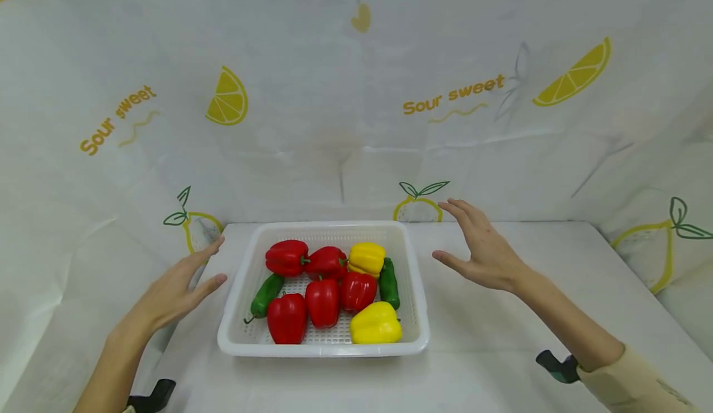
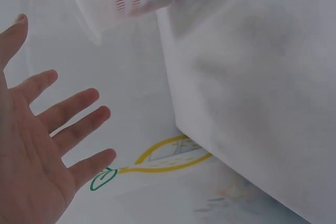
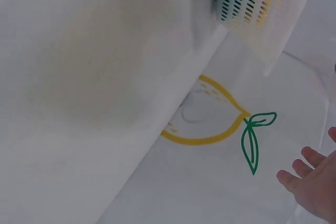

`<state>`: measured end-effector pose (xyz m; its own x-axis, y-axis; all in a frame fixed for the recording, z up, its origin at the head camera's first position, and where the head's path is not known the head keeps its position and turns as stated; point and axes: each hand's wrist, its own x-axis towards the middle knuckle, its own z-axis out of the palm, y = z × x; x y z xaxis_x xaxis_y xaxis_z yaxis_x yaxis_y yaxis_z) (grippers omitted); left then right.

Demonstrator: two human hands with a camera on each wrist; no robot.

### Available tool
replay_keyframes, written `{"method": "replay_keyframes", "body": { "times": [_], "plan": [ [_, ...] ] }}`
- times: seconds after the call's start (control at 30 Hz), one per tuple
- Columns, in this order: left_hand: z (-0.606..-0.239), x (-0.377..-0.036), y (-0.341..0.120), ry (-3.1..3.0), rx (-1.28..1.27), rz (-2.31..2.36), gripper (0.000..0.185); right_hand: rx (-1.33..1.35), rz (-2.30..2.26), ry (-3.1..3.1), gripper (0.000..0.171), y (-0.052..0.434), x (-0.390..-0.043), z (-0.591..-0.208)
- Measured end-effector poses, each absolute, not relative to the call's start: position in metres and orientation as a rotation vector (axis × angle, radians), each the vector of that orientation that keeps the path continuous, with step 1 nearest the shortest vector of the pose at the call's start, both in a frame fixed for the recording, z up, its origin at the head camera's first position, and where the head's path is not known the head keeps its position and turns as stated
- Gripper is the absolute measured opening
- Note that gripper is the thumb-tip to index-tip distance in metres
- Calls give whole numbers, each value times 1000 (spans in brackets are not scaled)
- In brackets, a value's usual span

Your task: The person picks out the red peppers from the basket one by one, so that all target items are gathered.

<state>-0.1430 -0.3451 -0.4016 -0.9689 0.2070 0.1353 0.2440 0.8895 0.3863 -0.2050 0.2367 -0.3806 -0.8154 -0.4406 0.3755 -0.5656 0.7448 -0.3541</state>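
A white plastic basket (image 1: pixel 323 350) with perforated walls stands on the table. Inside lie several red bell peppers (image 1: pixel 322 302), two yellow bell peppers (image 1: pixel 375 324) and two green chili peppers (image 1: pixel 267 295). Off the basket's left side hovers my left hand (image 1: pixel 174 290), fingers extended and thumb apart, holding nothing. To the right of the basket my right hand (image 1: pixel 483 249) is raised with spread fingers, also holding nothing. The left wrist view shows the left palm (image 2: pixel 37 156) with its fingers spread; the right wrist view catches only part of the right hand (image 3: pixel 315 184) at its edge.
A white table (image 1: pixel 501 326) carries the basket. Behind and at the sides hangs a white sheet (image 1: pixel 323 91) printed with lemons and lettering. Dark wrist straps (image 1: pixel 557 366) are visible on both forearms.
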Motion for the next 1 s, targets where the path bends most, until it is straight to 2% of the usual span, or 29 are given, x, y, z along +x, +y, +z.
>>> {"method": "replay_keyframes", "body": {
  "times": [0.27, 0.63, 1.0],
  "plan": [
    [-400, -133, -334, -3015, -323, -740, 74, 854, 774, -2783, 80, 214, -203, -368],
    [-402, -122, -324, -3046, -347, -923, 68, 1155, 948, -2777, 60, 179, -211, -355],
    [-404, -112, -318, -3042, -376, -1115, 67, 1301, 1135, -2857, 55, 152, -226, -352]
  ]
}}
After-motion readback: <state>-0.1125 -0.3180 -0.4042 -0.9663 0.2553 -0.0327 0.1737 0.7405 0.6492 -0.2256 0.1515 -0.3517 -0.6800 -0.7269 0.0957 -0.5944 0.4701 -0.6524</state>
